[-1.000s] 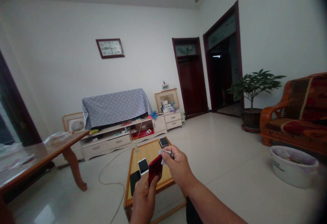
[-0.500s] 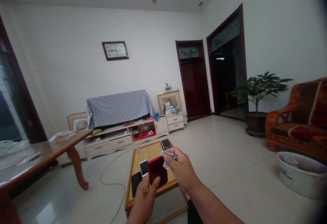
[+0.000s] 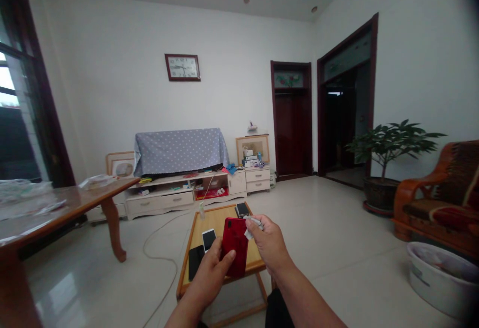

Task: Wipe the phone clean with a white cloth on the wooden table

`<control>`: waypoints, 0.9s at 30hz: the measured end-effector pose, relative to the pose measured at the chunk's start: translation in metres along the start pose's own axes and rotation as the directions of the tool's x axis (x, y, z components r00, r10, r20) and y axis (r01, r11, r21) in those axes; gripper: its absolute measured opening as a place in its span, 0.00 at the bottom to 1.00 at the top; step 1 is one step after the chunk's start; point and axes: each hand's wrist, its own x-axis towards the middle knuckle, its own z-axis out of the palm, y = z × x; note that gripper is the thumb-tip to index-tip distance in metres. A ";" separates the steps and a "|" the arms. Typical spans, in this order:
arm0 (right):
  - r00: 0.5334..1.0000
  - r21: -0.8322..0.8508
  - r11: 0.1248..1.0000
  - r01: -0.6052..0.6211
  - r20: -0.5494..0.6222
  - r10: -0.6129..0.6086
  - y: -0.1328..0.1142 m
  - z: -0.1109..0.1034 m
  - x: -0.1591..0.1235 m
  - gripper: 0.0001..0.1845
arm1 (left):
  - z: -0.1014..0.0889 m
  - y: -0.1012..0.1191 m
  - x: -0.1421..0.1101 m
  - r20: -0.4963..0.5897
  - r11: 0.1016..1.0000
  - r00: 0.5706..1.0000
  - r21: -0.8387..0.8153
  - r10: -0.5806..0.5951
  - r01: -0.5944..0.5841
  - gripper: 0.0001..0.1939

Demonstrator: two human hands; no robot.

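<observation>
A red smartphone (image 3: 236, 241) is gripped along its left side by my left hand (image 3: 212, 268), its back and camera facing me. My right hand (image 3: 270, 244) pinches a crumpled white cloth or tissue (image 3: 253, 227) against the phone's upper right edge. Below them stands a small wooden table (image 3: 220, 213). On its left side lie a white phone (image 3: 209, 240) and a dark phone (image 3: 195, 262), partly covered by my left hand and wrist. A stack of dark-topped devices (image 3: 241, 210) sits at the far right corner, and a small clear bottle (image 3: 201, 211) at the far left corner.
A larger wooden table (image 3: 112, 188) with plastic bags stands at left. A cable (image 3: 174, 263) runs across the floor. Ahead is a low white cabinet (image 3: 160, 202) under a dotted cloth (image 3: 181, 151). To the right are a white tub (image 3: 434, 278), a potted plant (image 3: 383, 188) and a wooden armchair (image 3: 406, 203).
The red phone has tilted more upright, so its back and camera now show. My right hand with the white cloth has shifted slightly right. The view has turned a little and levelled.
</observation>
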 end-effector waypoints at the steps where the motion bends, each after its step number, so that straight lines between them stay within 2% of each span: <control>1: 1.000 -0.022 1.000 0.008 -0.008 -0.008 -0.001 0.001 -0.001 0.22 | 0.001 0.000 0.000 0.017 1.000 1.000 -0.009 -0.022 0.022 0.23; 9: 1.000 -0.113 0.994 0.003 -0.022 -0.005 0.004 0.000 -0.003 0.21 | 0.008 0.000 -0.006 0.056 0.982 0.993 -0.155 -0.103 0.111 0.24; 16: 0.998 -0.186 0.982 0.030 -0.044 -0.039 0.008 0.000 -0.003 0.18 | 0.010 -0.001 -0.012 0.088 0.958 0.973 -0.176 -0.216 0.228 0.27; 20: 0.998 -0.217 0.976 0.032 -0.043 -0.042 0.008 0.001 -0.002 0.18 | 0.013 -0.006 -0.014 0.086 0.941 0.964 -0.211 -0.250 0.263 0.25; 23: 0.999 -0.190 0.982 0.026 -0.021 -0.030 0.006 0.004 -0.004 0.19 | 0.020 -0.012 -0.013 0.042 0.898 0.964 -0.355 -0.262 0.259 0.22; 25: 1.000 -0.150 0.989 0.016 0.024 -0.013 0.004 0.006 -0.006 0.19 | 0.026 -0.015 -0.013 0.015 0.833 0.956 -0.486 -0.293 0.263 0.20; 27: 0.998 -0.116 0.993 0.001 0.063 0.007 0.003 0.008 -0.007 0.20 | 0.031 -0.017 -0.012 0.052 0.749 0.934 -0.583 -0.353 0.315 0.20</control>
